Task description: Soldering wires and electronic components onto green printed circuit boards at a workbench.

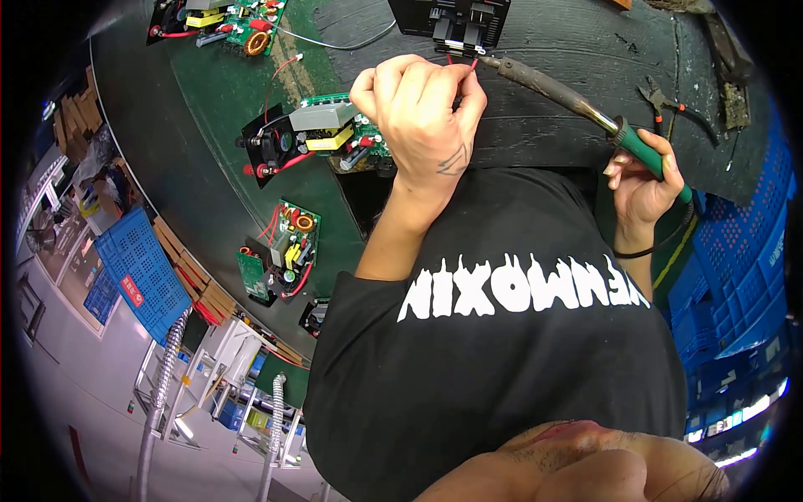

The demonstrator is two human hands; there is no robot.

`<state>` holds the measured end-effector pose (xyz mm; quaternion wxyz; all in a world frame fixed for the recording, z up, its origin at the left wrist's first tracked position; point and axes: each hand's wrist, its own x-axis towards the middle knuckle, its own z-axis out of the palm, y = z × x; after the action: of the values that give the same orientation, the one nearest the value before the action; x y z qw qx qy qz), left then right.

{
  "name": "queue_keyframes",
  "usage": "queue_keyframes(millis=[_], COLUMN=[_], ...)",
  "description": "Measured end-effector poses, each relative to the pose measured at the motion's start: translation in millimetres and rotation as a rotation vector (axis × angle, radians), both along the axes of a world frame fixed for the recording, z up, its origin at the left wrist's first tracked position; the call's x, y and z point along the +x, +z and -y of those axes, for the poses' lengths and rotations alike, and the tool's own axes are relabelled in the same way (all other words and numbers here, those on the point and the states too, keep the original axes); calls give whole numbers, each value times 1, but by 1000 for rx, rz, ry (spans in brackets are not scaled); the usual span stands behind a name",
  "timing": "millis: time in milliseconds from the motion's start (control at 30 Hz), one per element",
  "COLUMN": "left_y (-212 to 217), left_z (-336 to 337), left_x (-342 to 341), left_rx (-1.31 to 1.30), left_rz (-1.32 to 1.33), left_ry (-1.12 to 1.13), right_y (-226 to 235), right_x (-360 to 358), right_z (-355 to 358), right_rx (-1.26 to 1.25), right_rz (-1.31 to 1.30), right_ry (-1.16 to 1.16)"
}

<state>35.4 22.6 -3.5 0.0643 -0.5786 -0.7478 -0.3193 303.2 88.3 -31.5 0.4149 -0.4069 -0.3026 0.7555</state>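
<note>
My left hand (421,117) is closed in a pinch on thin red wire (474,64) at the lower edge of a black panel with sockets (411,15). My right hand (642,180) grips the green handle of a soldering iron (552,94). The iron's tip meets, or comes very close to, a metal terminal on the panel beside the red wire. Just left of my left hand lies a green circuit board assembly (330,138) with a fan and yellow transformer, partly hidden by the hand. My left fingertips are partly hidden by the hand's back.
Cutting pliers (658,99) lie on the dark bench mat (544,42) at right. More circuit boards sit at upper left (251,38) and along the bench's left part (293,238). Blue crates (736,276) stand at right; another blue crate (142,268) is at far left.
</note>
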Motion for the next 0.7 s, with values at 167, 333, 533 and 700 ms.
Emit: queue_keyframes(millis=[167,333,533,700], left_y=[0,1,0,1], left_z=[0,-1,-1,-1], left_x=[-1,-1,-1,-1], left_rx=[9,-1,4,-4], left_rz=[-9,-7,-7,-16], left_ry=[-4,-5,-4,-4], right_y=[0,2,2,3], right_x=[1,4,5,3], right_z=[0,0,0,1], right_rx=[1,-8,-12,-10], right_rz=[16,12,12,5], right_ry=[-5,-34,-35,-24])
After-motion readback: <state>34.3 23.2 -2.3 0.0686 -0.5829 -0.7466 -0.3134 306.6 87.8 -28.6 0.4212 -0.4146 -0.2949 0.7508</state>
